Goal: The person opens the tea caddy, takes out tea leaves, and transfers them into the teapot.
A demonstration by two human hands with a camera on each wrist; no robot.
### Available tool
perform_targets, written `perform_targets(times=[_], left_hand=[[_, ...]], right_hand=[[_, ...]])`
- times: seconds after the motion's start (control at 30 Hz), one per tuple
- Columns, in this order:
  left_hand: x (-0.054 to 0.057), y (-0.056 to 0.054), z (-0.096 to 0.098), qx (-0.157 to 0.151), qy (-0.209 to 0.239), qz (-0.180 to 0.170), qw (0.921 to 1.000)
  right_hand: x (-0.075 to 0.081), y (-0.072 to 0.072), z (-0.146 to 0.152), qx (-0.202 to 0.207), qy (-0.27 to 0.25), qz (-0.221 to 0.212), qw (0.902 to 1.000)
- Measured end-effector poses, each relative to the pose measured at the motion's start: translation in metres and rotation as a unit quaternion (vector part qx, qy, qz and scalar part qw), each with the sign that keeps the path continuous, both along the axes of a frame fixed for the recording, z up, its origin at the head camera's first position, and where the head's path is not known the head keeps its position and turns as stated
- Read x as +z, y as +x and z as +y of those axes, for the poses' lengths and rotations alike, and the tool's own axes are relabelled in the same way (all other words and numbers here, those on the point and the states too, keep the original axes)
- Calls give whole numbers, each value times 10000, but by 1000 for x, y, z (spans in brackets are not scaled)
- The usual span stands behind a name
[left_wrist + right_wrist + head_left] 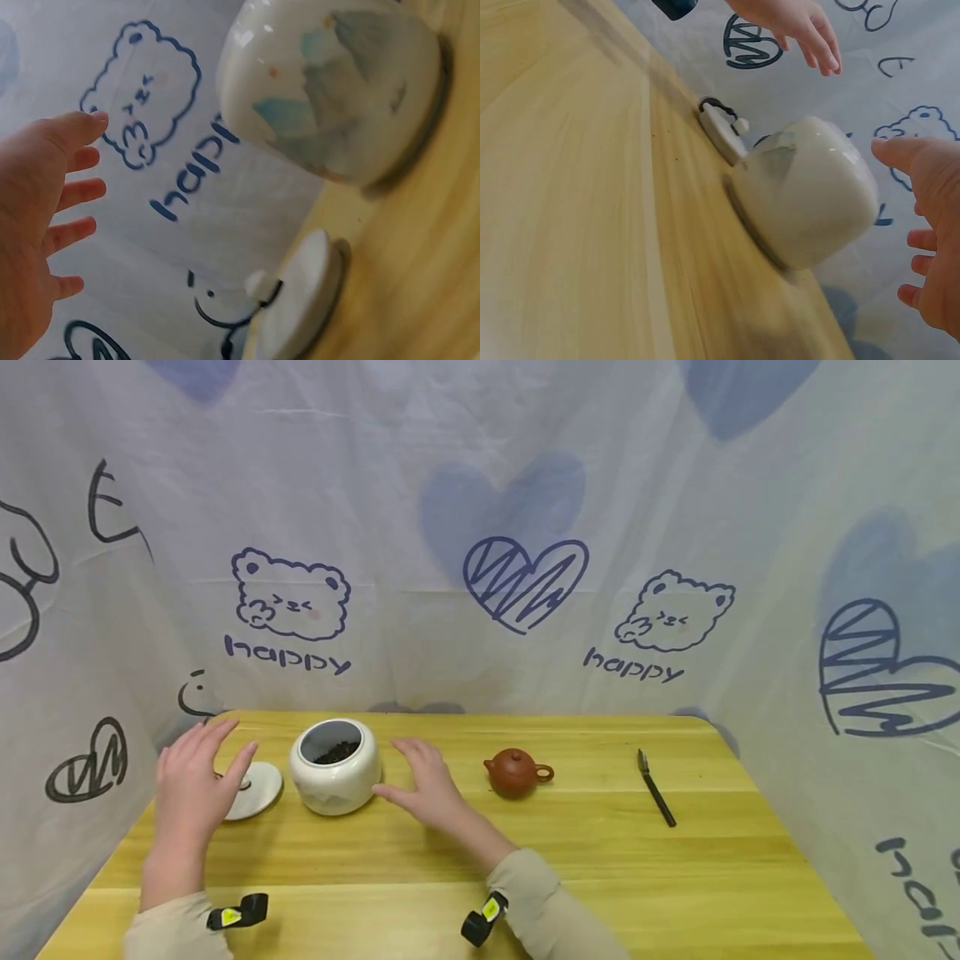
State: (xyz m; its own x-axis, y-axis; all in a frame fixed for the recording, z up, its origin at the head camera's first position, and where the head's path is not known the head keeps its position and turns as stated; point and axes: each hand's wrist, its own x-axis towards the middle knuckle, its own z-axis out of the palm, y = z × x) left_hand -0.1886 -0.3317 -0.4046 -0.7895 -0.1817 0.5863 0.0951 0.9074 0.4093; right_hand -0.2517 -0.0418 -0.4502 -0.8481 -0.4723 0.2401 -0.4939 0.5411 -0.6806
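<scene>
A white ceramic jar [335,789] stands uncovered on the table, with dark tea leaves [337,752] inside. Painted blue-green shapes mark its side [330,97] in the left wrist view. Its round white lid [258,792] lies just left of it, partly behind my left hand [191,785]. That hand hovers over the lid's left side, fingers spread, holding nothing. My right hand [429,785] is close to the jar's right side with fingers extended and thumb toward the jar; whether the thumb touches it I cannot tell. In the right wrist view the jar [810,195] appears beside this hand.
A small reddish-brown teapot [513,774] sits right of my right hand, its handle pointing right. Farther right lies a slim tool with a black handle [658,797] and a metal tip. Printed cloth [405,635] hangs behind the wooden table [600,877] and along both sides.
</scene>
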Motion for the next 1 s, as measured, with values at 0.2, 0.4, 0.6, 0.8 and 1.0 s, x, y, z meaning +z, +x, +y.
perform_targets(times=[0.2,0.4,0.6,0.8,1.0], left_hand=[[-21,-4,-15,111,15,-223,9997],[-42,-9,-26,185,-67,-695,9974],[-57,-15,-34,153,404,-1413,9890],[-71,-17,-37,204,554,-2069,9766],[-79,-14,-38,364,295,-2455,9683]], right_hand=[[-8,-6,-19,-39,88,-131,9999],[-13,-11,-34,-112,419,66,9990],[-9,-16,-45,-137,348,-103,9992],[-13,-20,-53,-240,373,-396,9982],[-18,-23,-57,-213,496,-280,9981]])
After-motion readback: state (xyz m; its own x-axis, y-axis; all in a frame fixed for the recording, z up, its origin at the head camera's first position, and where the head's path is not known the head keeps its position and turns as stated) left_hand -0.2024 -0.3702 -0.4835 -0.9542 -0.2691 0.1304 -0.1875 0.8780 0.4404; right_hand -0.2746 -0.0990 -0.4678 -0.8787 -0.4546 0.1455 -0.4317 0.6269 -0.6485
